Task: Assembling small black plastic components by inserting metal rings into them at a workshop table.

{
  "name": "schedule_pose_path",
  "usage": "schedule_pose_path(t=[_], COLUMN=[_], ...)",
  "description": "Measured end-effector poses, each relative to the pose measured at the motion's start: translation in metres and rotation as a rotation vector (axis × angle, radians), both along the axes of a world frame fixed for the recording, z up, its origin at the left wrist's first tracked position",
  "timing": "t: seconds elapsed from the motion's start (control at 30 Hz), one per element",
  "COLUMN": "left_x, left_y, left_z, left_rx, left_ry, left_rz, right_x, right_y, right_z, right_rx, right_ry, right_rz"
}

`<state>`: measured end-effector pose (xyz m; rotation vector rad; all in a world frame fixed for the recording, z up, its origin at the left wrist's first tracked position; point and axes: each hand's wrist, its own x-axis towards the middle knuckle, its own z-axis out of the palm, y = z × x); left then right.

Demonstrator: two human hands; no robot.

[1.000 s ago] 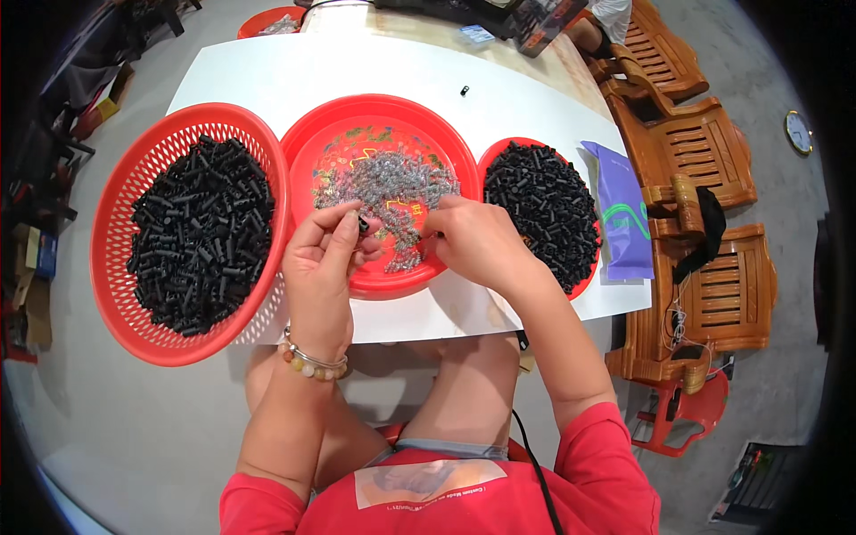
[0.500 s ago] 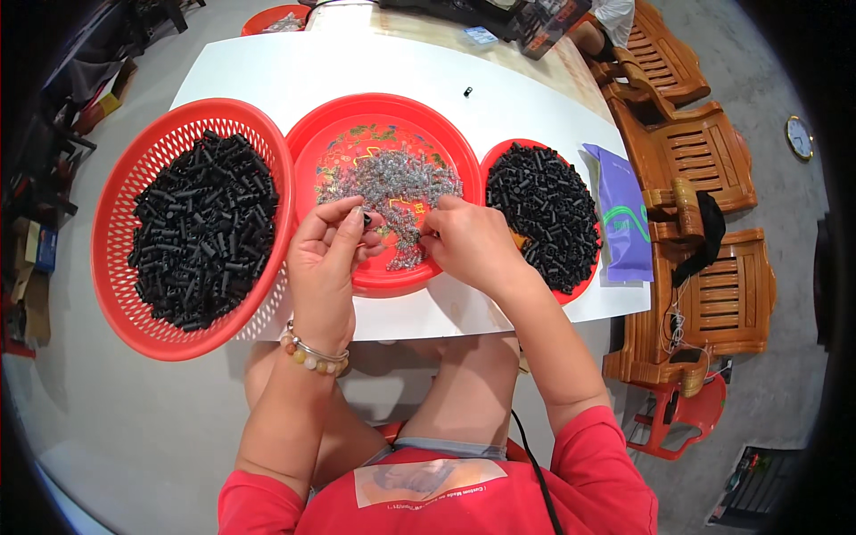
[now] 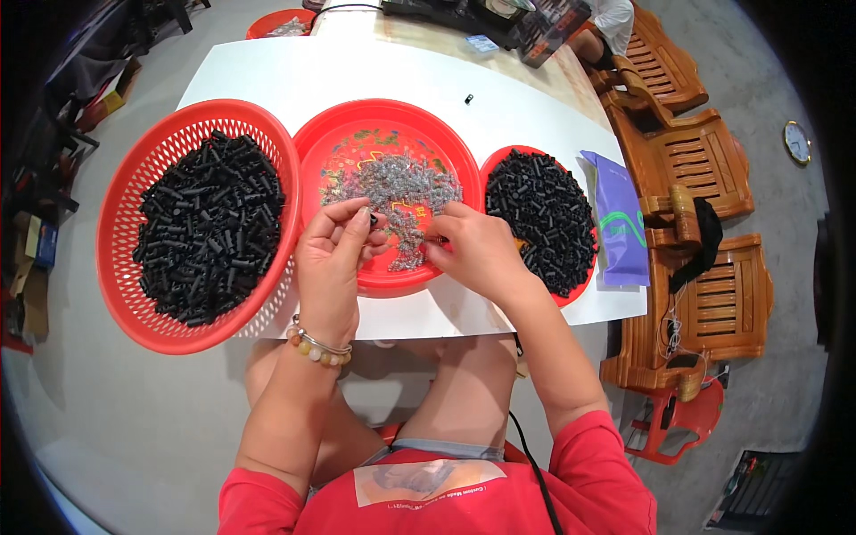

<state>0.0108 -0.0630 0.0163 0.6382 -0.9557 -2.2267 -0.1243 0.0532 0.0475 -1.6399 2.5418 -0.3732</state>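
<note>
Between the thumb and fingertips of my left hand (image 3: 332, 245) is a small black plastic piece (image 3: 374, 219), its shape mostly covered. That hand is closed over the near left part of a round red tray (image 3: 385, 283). Inside the tray lies a heap of tiny clear-and-silvery parts (image 3: 397, 183). My right hand (image 3: 477, 250) is at the tray's right side, thumb and fingers pinched together beside the heap's near end. What the pinch holds, if anything, is too small to make out.
A red slotted basket (image 3: 116, 259) full of short black tubes (image 3: 209, 227) stands left. A red bowl (image 3: 489, 160) of small black parts (image 3: 539, 218) is right, beside a purple packet (image 3: 617, 223). One black piece (image 3: 469, 99) lies farther back. Wooden chairs (image 3: 704, 276) stand right.
The whole view has shifted slightly. My right fingers have tilted a little and stay pinched by the heap. My left hand keeps its hold on the black piece.
</note>
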Motion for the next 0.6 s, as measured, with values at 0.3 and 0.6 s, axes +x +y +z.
schedule_pose_path(t=[0.3,0.6], left_x=[0.0,-0.001], left_y=[0.003,0.01], left_z=[-0.001,0.001], left_rx=[0.067,0.104], left_ry=[0.059,0.139], left_rz=[-0.143,-0.223], right_x=[0.007,0.031], right_y=[0.014,0.006], right_z=[0.03,0.038], right_rx=[-0.237,-0.391], right_ry=[-0.229,-0.194], right_rz=[-0.011,0.018])
